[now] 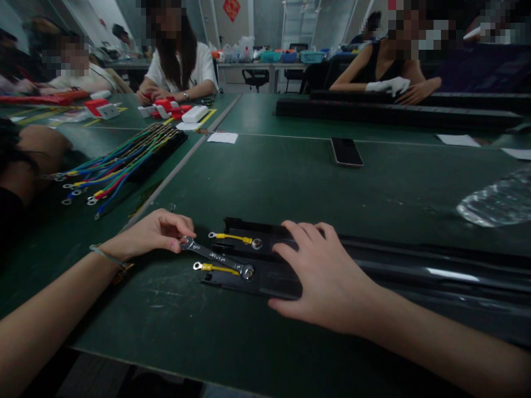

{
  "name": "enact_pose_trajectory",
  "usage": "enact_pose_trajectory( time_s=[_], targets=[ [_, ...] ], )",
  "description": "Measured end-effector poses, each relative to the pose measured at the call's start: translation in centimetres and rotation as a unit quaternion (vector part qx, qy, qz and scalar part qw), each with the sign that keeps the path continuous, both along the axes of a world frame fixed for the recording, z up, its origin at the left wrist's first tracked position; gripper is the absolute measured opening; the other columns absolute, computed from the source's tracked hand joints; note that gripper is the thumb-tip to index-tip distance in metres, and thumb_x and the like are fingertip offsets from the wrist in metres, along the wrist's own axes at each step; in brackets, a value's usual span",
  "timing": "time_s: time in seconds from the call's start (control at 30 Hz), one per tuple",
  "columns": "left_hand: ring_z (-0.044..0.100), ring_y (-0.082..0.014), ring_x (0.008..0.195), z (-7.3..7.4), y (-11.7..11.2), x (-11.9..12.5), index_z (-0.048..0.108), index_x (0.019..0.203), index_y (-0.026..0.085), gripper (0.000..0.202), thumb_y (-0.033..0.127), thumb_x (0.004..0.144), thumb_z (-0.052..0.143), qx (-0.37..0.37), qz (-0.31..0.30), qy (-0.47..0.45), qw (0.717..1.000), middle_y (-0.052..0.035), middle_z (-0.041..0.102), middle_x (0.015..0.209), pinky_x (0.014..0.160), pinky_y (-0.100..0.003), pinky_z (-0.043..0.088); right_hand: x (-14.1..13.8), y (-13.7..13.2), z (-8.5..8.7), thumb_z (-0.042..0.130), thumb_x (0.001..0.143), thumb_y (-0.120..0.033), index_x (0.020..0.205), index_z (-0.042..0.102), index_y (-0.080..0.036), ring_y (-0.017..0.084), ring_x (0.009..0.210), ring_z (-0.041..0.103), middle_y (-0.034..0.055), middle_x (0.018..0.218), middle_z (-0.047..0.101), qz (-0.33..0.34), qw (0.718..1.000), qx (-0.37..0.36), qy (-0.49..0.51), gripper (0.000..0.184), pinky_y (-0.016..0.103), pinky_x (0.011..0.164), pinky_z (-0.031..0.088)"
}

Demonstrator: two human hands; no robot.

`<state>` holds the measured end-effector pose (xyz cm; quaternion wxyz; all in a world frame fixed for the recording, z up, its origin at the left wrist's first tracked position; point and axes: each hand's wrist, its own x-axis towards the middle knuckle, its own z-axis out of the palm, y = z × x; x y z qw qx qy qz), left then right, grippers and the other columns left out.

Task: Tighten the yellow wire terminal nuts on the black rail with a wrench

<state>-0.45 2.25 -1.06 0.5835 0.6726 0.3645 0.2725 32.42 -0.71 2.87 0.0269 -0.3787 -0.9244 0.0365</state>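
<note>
My left hand [160, 232] pinches one end of a silver combination wrench [215, 257] between thumb and fingers. The wrench's other end sits around a bolt [248, 271] on the nearer of two long black channel-shaped profiles [271, 279]. A short yellow wire [219, 269] with a ring terminal runs out from that bolt, partly under the wrench. On the farther profile [265, 235], a second yellow wire [232, 238] is attached at another bolt [257, 244]. My right hand [321, 271] lies across both profiles with fingers spread, pressing on them.
A phone [347, 151] lies on the green table [282, 177] beyond the profiles. At right rests a clear plastic bottle [498, 199]. Bundled coloured wires [124, 160] with ring terminals lie at left. Co-workers sit across the table, one near another long black profile [373, 112].
</note>
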Motion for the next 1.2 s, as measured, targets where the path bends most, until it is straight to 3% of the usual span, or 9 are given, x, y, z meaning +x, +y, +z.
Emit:
enact_pose_trajectory(
  time_s=[0.4,0.63,0.83,1.03,1.2],
  targets=[
    [0.049,-0.0163,0.061,1.1,-1.0,1.1,0.058,0.065,0.019,0.025,0.032,0.053,0.076,0.020,-0.132,0.034,0.991,-0.0011,0.056,0.064,0.056,-0.027,0.037,-0.1,0.0,-0.1,0.037,0.065,-0.067,0.108,0.055,-0.020,0.035,0.112,0.032,0.0160,0.130,0.035,-0.001,1.000,-0.002,-0.006,0.067,0.052,0.089,0.017],
    [0.048,-0.0161,0.061,1.6,-1.3,1.4,0.057,0.066,0.019,0.025,0.033,0.054,0.075,0.028,-0.151,0.060,0.986,-0.0007,0.056,0.065,0.057,-0.027,0.036,-0.1,0.1,-0.1,0.035,0.066,-0.067,0.108,0.055,-0.019,0.035,0.113,0.032,0.0168,0.129,0.035,0.002,1.000,-0.005,0.000,0.067,0.052,0.090,0.017],
    [0.048,-0.0156,0.063,1.4,-1.1,1.0,0.058,0.068,0.017,0.025,0.032,0.056,0.075,0.011,-0.123,0.042,0.991,-0.0010,0.055,0.067,0.057,-0.026,0.037,0.1,0.0,-0.1,0.034,0.066,-0.068,0.108,0.055,-0.019,0.035,0.113,0.031,0.0174,0.129,0.034,0.004,1.000,-0.006,0.005,0.067,0.053,0.090,0.018],
    [0.049,-0.0145,0.064,0.8,-0.6,0.3,0.063,0.074,0.016,0.021,0.030,0.061,0.072,0.019,-0.031,0.026,0.999,-0.0016,0.056,0.068,0.057,-0.025,0.039,0.1,0.0,-0.2,0.036,0.065,-0.068,0.108,0.055,-0.019,0.035,0.113,0.032,0.0168,0.129,0.035,0.002,1.000,-0.002,0.002,0.067,0.053,0.089,0.018],
    [0.053,-0.0143,0.070,0.2,-0.2,-0.2,0.066,0.082,0.018,0.016,0.020,0.067,0.067,0.047,0.021,0.042,0.998,-0.0033,0.060,0.078,0.060,-0.024,0.041,0.0,-0.1,0.0,0.038,0.065,-0.066,0.106,0.056,-0.019,0.035,0.112,0.033,0.0171,0.128,0.036,-0.001,1.000,0.006,0.005,0.065,0.052,0.090,0.018]
  ],
)
